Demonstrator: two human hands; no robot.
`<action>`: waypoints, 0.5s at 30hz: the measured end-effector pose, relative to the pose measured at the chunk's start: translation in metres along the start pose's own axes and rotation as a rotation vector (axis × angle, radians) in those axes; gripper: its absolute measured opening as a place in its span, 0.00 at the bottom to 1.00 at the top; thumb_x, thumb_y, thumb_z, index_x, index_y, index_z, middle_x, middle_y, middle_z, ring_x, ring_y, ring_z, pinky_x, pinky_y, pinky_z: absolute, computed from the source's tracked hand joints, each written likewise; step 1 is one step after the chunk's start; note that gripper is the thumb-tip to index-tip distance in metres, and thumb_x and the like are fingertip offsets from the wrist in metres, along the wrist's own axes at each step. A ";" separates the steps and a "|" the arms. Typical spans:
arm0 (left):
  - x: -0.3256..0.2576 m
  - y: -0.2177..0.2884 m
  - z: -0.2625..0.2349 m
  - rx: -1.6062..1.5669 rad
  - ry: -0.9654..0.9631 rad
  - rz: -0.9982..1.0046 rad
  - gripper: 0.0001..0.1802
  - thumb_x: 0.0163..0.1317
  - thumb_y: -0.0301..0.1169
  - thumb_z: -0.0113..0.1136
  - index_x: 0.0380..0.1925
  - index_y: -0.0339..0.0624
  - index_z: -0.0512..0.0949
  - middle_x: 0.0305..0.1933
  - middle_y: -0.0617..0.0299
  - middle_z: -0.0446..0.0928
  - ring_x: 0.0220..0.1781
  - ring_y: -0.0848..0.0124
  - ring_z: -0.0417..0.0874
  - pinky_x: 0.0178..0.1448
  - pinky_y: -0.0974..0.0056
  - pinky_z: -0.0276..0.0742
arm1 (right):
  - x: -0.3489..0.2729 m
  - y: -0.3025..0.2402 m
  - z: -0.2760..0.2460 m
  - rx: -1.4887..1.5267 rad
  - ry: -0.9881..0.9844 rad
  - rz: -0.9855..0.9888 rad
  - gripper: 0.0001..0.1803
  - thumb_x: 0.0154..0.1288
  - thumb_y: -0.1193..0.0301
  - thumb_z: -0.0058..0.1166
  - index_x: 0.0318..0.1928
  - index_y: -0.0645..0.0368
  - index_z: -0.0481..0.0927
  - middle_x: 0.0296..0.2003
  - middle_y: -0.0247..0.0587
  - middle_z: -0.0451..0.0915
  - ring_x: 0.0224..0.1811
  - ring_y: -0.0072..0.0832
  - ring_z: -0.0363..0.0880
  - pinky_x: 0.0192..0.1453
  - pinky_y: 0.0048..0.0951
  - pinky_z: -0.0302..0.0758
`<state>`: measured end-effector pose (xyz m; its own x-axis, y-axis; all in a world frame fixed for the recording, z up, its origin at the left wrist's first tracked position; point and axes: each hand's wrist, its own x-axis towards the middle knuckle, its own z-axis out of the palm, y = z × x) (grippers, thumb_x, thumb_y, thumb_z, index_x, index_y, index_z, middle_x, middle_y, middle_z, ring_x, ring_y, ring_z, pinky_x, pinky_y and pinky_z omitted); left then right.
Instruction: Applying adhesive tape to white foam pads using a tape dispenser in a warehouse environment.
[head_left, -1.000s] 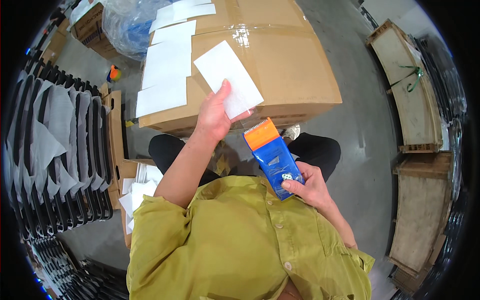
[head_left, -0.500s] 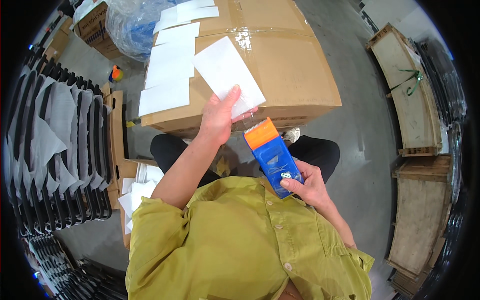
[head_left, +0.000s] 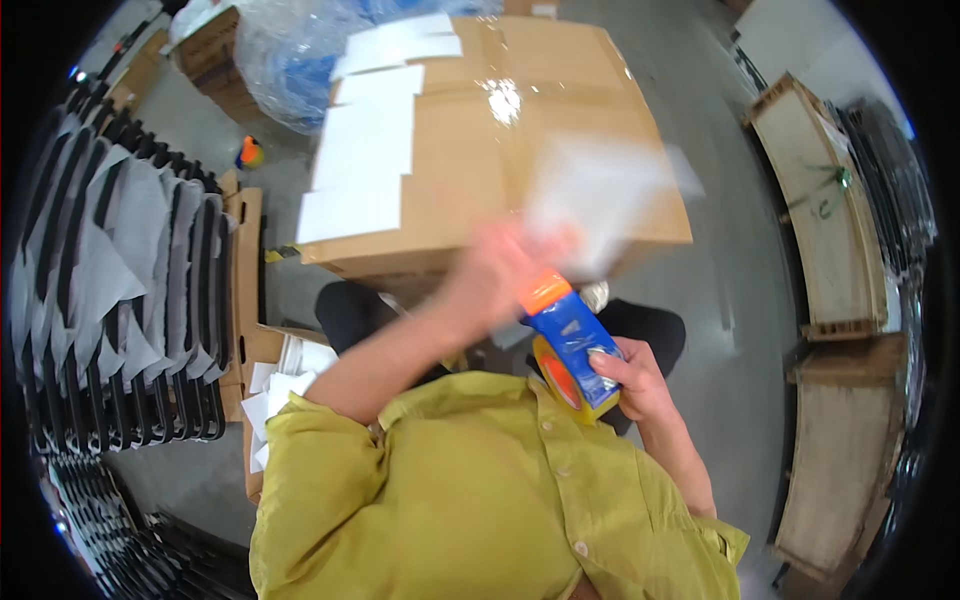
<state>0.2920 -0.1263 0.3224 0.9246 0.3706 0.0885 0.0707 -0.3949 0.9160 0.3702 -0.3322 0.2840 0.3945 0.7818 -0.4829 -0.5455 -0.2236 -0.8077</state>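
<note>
In my right hand (head_left: 640, 380) is a blue tape dispenser (head_left: 572, 330) with an orange head, a roll of tape showing at its side. My left hand (head_left: 510, 262), smeared by motion, is in front of the box with a thin white sheet (head_left: 600, 195) at its fingers. That sheet is blurred too, over the front right of the box top. The dispenser's orange head is close to the left hand; whether they touch I cannot tell. A large taped cardboard box (head_left: 465, 195) stands before me, with several white sheets (head_left: 365, 140) overlapping along its left side.
At the left stands a row of black frames (head_left: 120, 290) with pale wrapping between them. An open carton (head_left: 285, 370) of white pieces is by my left leg. Wooden crates (head_left: 830, 220) line the right. Plastic-wrapped blue goods (head_left: 300, 75) lie behind the box.
My left hand has swung right with the white sheet, away from the row of sheets. The dispenser has turned, now showing its tape roll, and sits slightly further right.
</note>
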 end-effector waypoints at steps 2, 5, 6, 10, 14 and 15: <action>-0.028 -0.019 0.048 -0.213 -0.294 0.146 0.14 0.56 0.37 0.53 0.40 0.43 0.76 0.32 0.57 0.77 0.31 0.63 0.78 0.37 0.65 0.74 | 0.020 0.002 -0.004 0.128 -0.014 0.042 0.18 0.55 0.65 0.56 0.38 0.70 0.76 0.30 0.41 0.79 0.29 0.24 0.77 0.35 0.23 0.73; -0.039 0.009 0.042 -0.067 -0.333 0.558 0.16 0.52 0.31 0.54 0.43 0.41 0.74 0.38 0.56 0.76 0.38 0.61 0.78 0.41 0.60 0.75 | 0.055 0.042 -0.039 0.123 0.099 0.171 0.18 0.58 0.63 0.53 0.37 0.69 0.75 0.29 0.41 0.78 0.27 0.23 0.76 0.33 0.22 0.73; -0.033 0.022 0.031 -0.004 -0.230 0.771 0.17 0.51 0.28 0.55 0.43 0.41 0.73 0.39 0.56 0.76 0.39 0.60 0.78 0.43 0.59 0.74 | 0.054 0.058 -0.048 0.186 0.148 0.060 0.16 0.57 0.63 0.54 0.36 0.65 0.76 0.29 0.38 0.78 0.29 0.23 0.77 0.36 0.23 0.73; 0.003 0.006 -0.053 0.556 0.304 0.480 0.22 0.51 0.23 0.54 0.50 0.42 0.69 0.46 0.51 0.73 0.47 0.56 0.75 0.53 0.58 0.72 | 0.018 0.043 -0.065 0.042 0.228 0.046 0.17 0.56 0.65 0.55 0.36 0.70 0.75 0.32 0.42 0.79 0.31 0.25 0.78 0.41 0.25 0.74; 0.072 -0.058 -0.120 1.052 0.498 0.311 0.23 0.57 0.34 0.52 0.54 0.50 0.65 0.54 0.42 0.66 0.57 0.52 0.65 0.63 0.50 0.55 | 0.015 0.043 -0.064 0.035 0.245 0.045 0.17 0.57 0.65 0.55 0.37 0.71 0.75 0.32 0.44 0.79 0.31 0.26 0.79 0.38 0.25 0.74; 0.088 -0.077 -0.131 1.057 0.504 0.320 0.23 0.57 0.34 0.52 0.54 0.50 0.65 0.54 0.42 0.66 0.57 0.52 0.65 0.63 0.50 0.55 | 0.019 0.049 -0.067 0.031 0.241 0.047 0.17 0.57 0.65 0.55 0.37 0.71 0.75 0.32 0.44 0.79 0.31 0.26 0.79 0.38 0.25 0.74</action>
<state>0.3184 0.0470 0.3113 0.7235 0.3230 0.6100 0.3535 -0.9325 0.0744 0.4003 -0.3673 0.2128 0.5309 0.6087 -0.5897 -0.5884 -0.2360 -0.7733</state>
